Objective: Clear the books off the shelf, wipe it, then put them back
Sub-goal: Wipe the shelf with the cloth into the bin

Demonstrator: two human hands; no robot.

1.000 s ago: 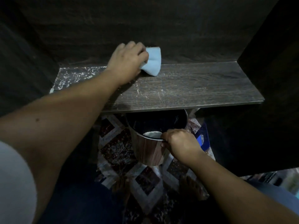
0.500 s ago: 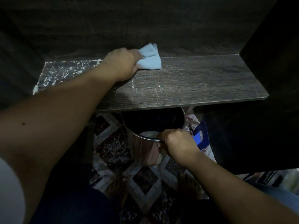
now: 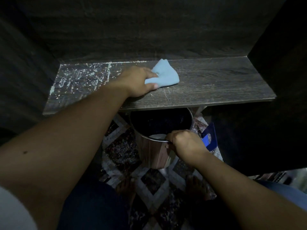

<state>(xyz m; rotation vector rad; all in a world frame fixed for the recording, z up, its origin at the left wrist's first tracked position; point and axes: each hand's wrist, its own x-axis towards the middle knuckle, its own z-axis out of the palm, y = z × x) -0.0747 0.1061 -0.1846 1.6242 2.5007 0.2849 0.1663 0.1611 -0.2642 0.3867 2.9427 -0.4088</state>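
Shelf (image 3: 207, 83) of dark wood grain, speckled white over its left part, carries a crumpled light blue cloth (image 3: 164, 75) near its middle, pinched between the thumb and fingers of the left hand (image 3: 136, 82). Below the shelf's front edge, the right hand (image 3: 184, 143) grips the rim of a round bin (image 3: 154, 155) over a patterned rug (image 3: 119, 146).
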